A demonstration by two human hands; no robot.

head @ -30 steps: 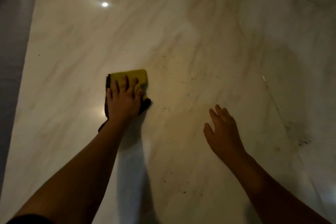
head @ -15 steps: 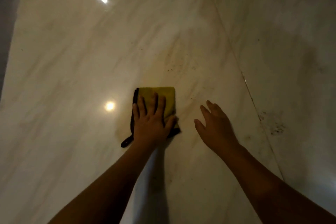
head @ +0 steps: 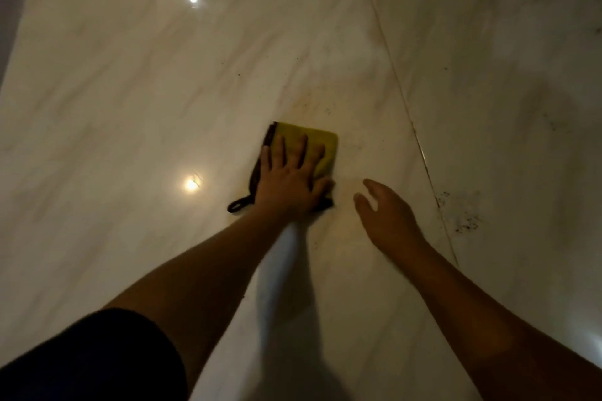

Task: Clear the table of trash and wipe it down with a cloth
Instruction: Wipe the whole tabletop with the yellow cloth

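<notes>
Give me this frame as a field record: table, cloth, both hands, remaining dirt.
table: glossy marble, seam down the right
cloth: yellow, folded, dark loop, flat on table
left hand: fingers spread, pressing on cloth
right hand: open, holding nothing, beside cloth
dirt: dark specks right of seam

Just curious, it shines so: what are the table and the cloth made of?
Table: seemingly polished marble or a look-alike; pale, veined, with sharp glints. Cloth: probably soft microfibre; yellow, folded, dark edging and loop, fibres too dim to see.
</notes>
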